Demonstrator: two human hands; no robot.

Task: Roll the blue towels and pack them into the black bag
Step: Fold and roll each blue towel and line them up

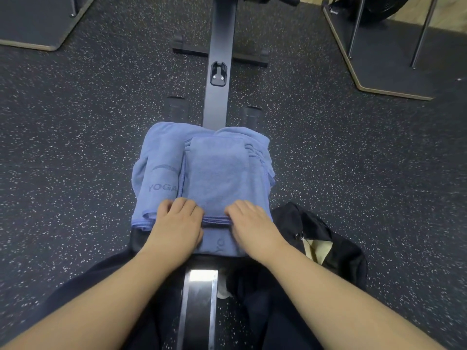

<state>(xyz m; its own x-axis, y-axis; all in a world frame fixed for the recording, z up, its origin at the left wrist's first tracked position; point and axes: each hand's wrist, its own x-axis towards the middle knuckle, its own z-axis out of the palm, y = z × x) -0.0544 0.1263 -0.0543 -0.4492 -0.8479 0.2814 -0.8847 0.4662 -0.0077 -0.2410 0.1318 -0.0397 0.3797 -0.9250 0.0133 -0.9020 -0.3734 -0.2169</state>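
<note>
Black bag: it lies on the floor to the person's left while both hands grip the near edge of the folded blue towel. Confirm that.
Wrong side. The head view shows the black bag on the person's right. Left hand and right hand do grip the folded blue towel at its near edge.

my towels (217, 173): soft matt blue cloth, fine nap | rail (199, 299) at lower centre: glossy bare metal | floor (75, 122): matt speckled rubber | bag (328, 238), lower right: matt black fabric

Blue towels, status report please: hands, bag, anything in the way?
Left hand and right hand both grip the near edge of the folded blue towel. Black fabric bag open at right, nothing blocking.
</note>
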